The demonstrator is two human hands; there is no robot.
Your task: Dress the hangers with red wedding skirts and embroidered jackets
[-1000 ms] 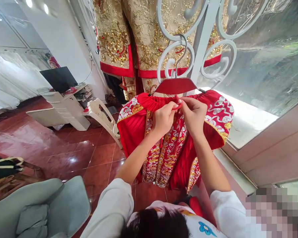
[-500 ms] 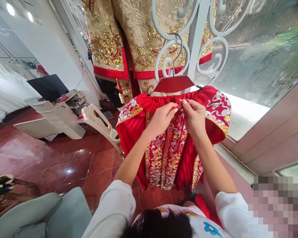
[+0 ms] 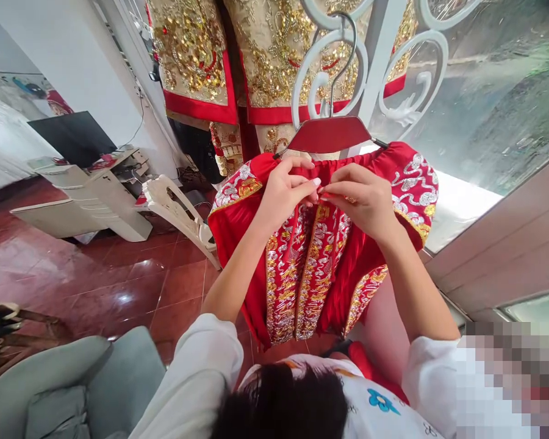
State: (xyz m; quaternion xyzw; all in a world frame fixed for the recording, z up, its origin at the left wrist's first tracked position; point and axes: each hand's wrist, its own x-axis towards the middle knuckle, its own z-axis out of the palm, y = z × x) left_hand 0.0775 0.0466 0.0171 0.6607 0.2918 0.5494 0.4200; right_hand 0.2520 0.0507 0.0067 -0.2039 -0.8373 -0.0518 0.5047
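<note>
A red pleated skirt (image 3: 287, 283) with silver and gold embroidery hangs by its gathered waistband from a red hanger (image 3: 329, 135). The hanger's metal hook loops over a white scrolled metal frame (image 3: 374, 73). At the front of the waistband, my left hand (image 3: 284, 194) pinches thin red ties, thumb against curled fingers. Close on its right, my right hand (image 3: 365, 198) also has its fingertips pinched on the ties. My fingers partly cover the ties and the waistband's centre, so any knot is hidden.
Gold-beaded garments (image 3: 274, 55) with red hems hang behind the frame. On the left stand a white chair (image 3: 178, 210) and a desk (image 3: 80, 201) with a black monitor (image 3: 72, 139). A grey-green sofa (image 3: 135, 360) is at lower left, a window (image 3: 498, 116) to the right.
My hands have moved slightly apart and lower on the waistband, with the right hand turned more sideways. The view has tilted down, and the skirt's right panel has swung outward.
</note>
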